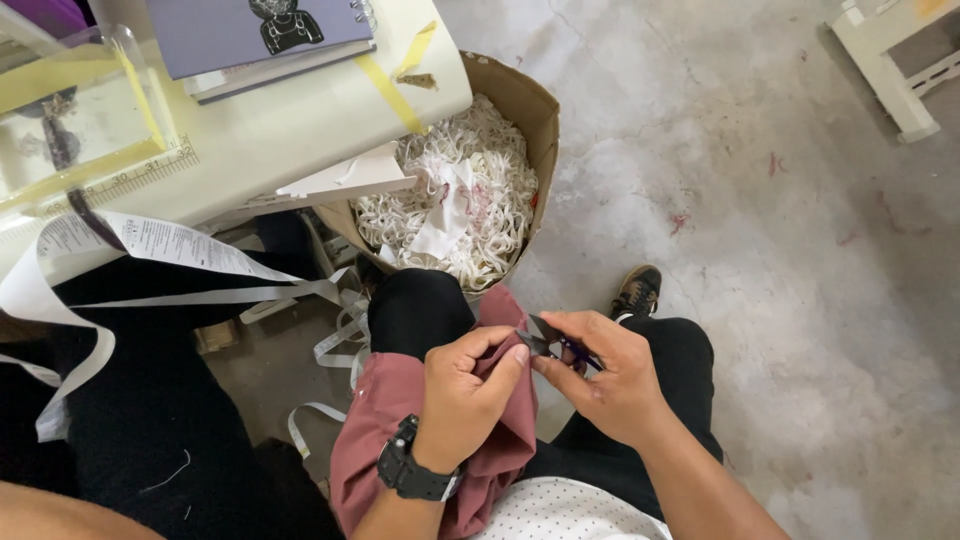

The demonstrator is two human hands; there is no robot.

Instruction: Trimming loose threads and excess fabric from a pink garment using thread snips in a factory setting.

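The floor (760, 230) is pale grey concrete, cracked and flecked with reddish stains, evenly lit. A white tabletop (300, 120) with yellow tape strips fills the upper left. Beside its right edge stands a cardboard box (530, 110) of white strips. White furniture (890, 70) sits far right.

The left hand (468, 392), with a black watch (408, 466) on its wrist, pinches a fold of dusty-pink cloth (372, 428) draped over the person's lap. The right hand (610, 378) holds small purple-handled snips (556, 343) against the fold's edge, just beside the left fingers (505, 362). Ahead stands a cardboard box (536, 112) full of white strips (478, 190), partly under a white surface (300, 120) carrying a notebook (255, 35).
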